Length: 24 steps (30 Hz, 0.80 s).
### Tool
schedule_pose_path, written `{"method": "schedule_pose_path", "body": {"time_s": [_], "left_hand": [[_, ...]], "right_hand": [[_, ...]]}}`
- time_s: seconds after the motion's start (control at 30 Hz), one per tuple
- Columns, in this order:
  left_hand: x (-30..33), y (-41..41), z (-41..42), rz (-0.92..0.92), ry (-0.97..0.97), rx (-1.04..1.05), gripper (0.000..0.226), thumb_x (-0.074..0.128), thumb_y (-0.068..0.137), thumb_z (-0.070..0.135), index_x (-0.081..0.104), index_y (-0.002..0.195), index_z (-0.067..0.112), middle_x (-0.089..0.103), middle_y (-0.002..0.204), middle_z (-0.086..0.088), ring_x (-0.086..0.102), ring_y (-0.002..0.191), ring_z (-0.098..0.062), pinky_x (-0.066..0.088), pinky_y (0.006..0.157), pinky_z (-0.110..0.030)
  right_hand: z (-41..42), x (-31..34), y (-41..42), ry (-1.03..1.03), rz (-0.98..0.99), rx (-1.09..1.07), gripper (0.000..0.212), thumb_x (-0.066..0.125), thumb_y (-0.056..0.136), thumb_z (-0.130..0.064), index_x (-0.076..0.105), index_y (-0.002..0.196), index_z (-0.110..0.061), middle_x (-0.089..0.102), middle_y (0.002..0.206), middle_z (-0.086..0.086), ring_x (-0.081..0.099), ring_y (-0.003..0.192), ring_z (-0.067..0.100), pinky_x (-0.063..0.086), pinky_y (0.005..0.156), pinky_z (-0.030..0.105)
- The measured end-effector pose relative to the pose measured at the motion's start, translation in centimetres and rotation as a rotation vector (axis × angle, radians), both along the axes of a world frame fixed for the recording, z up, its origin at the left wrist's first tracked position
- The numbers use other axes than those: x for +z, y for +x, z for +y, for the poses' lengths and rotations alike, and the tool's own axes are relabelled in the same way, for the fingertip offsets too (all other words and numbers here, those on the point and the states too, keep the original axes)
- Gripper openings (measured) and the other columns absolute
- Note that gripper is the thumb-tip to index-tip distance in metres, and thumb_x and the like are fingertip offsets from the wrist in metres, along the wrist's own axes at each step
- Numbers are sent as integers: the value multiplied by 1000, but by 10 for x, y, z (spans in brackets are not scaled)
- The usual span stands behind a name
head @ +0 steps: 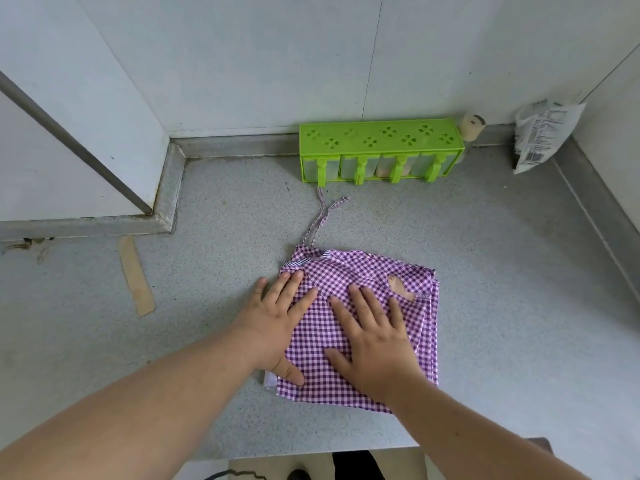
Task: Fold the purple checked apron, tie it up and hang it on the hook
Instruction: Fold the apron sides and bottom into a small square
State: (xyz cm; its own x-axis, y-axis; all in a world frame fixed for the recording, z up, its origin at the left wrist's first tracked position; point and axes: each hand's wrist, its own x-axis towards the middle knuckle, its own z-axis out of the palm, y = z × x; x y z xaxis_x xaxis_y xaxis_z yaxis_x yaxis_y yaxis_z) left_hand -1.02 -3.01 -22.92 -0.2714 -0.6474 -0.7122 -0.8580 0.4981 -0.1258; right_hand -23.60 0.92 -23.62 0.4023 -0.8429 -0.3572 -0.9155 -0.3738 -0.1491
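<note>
The purple checked apron lies folded into a rough square on the grey counter, near its front edge. Two thin checked ties trail from its top left corner toward the back. My left hand lies flat with straight fingers on the apron's left edge, partly on the counter. My right hand presses flat on the middle of the fold, fingers spread. No hook is in view.
A green spice rack with several clear drawers stands against the back wall. A small beige-capped bottle sits to its right, and a white printed bag leans in the right corner. A strip of tape sticks to the counter at left.
</note>
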Motion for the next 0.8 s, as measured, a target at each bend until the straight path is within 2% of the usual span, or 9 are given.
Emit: {"method": "schedule_pose_path", "body": {"time_s": [0.1,0.2,0.27,0.33,0.43,0.53,0.7,0.8], "left_hand": [[1,4,2,22,5,-5,156,41,56,109,-51,147,22,-61,150,-17,-48,146,-39,-12,126,-66],[3,9,4,31,14,-24,153,41,60,108,-52,146,23,-61,150,-16,-48,146,-37,-12,126,-65],[5,14,4,20,21,-40,151,43,62,106,-52,146,23,-61,150,-15,-49,145,-36,-12,126,-64],[8,19,7,-11,28,-50,150,43,64,105,-51,147,22,-60,151,-16,-49,145,-35,-11,127,-64],[10,23,8,-44,32,-52,150,44,65,104,-52,146,21,-60,150,-17,-49,145,-36,-9,127,-64],[17,13,5,-54,-1,-97,153,50,66,101,-46,150,17,-56,153,-20,-44,147,-38,-11,128,-63],[21,-6,14,92,-30,-212,135,51,80,90,-40,155,24,-55,155,-13,-44,147,-33,-18,123,-52],[8,1,25,58,9,-147,129,45,81,93,-42,153,29,-55,156,-10,-41,151,-32,-11,130,-55]], "right_hand": [[-5,-5,-24,-9,62,-57,91,8,90,-86,-24,160,-37,-31,168,1,-31,154,27,-14,124,59],[-6,-9,-37,-36,42,-130,97,4,86,-89,-13,164,-33,-21,172,2,-28,156,23,-6,127,56],[-5,-12,-40,-34,24,-144,97,7,88,-88,-9,165,-32,-16,173,2,-24,157,22,-3,128,55],[-5,-11,-40,-24,24,-140,97,9,88,-88,-11,165,-33,-19,172,1,-26,157,21,-5,128,54],[-5,-10,-39,-38,7,-140,101,-5,81,-89,-13,164,-33,-21,172,1,-28,156,21,-6,128,54],[-5,-9,-39,-31,14,-141,102,-9,78,-89,-16,164,-33,-24,171,1,-30,155,21,-8,127,54],[-7,-9,-37,-15,45,-118,96,7,88,-85,-21,162,-31,-28,170,5,-33,153,24,-12,126,57],[-6,-9,-38,-12,78,-94,95,6,90,-85,-23,162,-30,-30,169,6,-33,154,25,-19,123,57]]}}
